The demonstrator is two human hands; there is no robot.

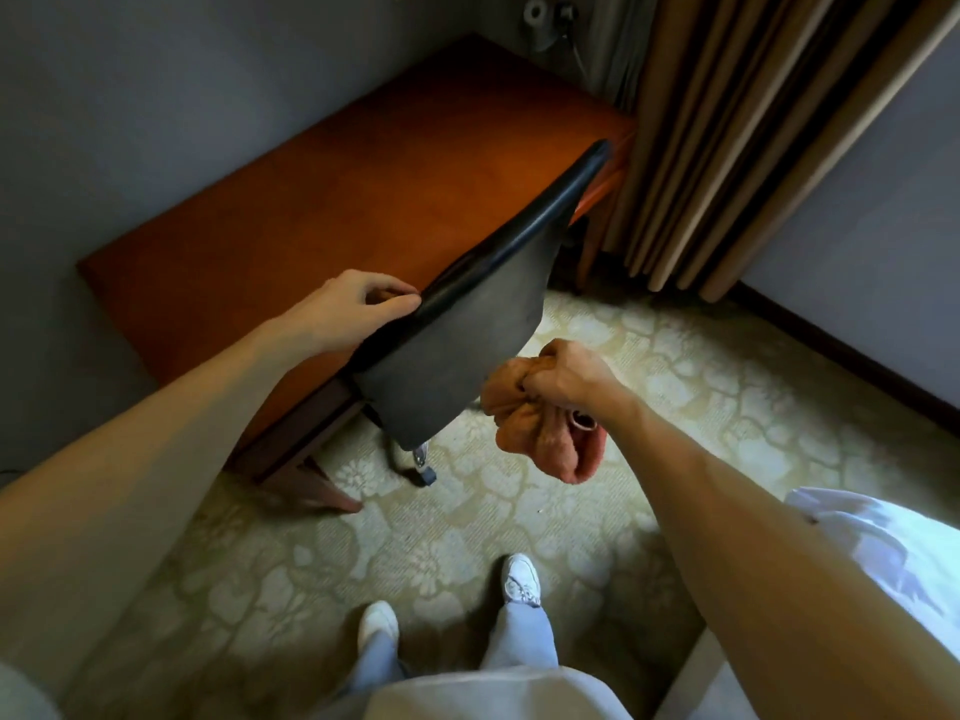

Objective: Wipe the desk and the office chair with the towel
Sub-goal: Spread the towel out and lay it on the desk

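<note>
A black office chair [457, 345] stands pushed against the front edge of a reddish-brown wooden desk [322, 189], its backrest turned toward me. My left hand [358, 298] grips the top edge of the backrest at its left end, fingers curled over the rim. My right hand [566, 376] holds a bunched orange towel [540, 433] in a fist just right of the backrest, close to its lower right side. The towel hangs below my fist. The chair's seat is hidden behind the backrest.
Beige curtains [753, 137] hang at the desk's right end. Grey walls enclose the desk at the back and left. A wall socket with a cable [561, 18] sits above the desk's far corner. Patterned carpet [649, 366] covers the floor; my feet [519, 579] stand behind the chair.
</note>
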